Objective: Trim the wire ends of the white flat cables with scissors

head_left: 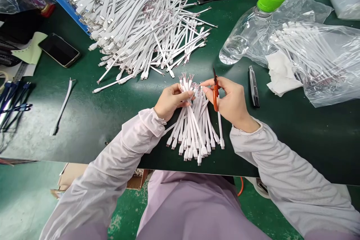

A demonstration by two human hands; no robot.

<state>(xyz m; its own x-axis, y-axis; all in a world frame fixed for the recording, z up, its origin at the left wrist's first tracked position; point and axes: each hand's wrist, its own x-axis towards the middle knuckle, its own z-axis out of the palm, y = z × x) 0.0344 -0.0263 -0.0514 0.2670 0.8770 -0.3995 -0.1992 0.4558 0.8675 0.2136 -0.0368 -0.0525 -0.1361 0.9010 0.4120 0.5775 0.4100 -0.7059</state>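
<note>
My left hand [172,100] is closed around a bunch of short white USB cables [194,125] near their stripped ends. Fine reddish wires [185,78] stick up above the fingers, while the connectors fan out toward the table's front edge. Orange-handled scissors [215,93] are held in my right hand [231,99], dark tips pointing away from me. That hand's thumb and forefinger pinch close to the wire ends; whether they also grip a wire I cannot make out. One white cable [220,129] hangs below the right hand.
A large pile of white cables [135,26] lies behind, against a blue tray edge [64,0]. Right are a green-capped bottle [247,30], a utility knife [253,87] and bagged cables [317,52]. Left are a phone [59,50] and a single cable [63,105].
</note>
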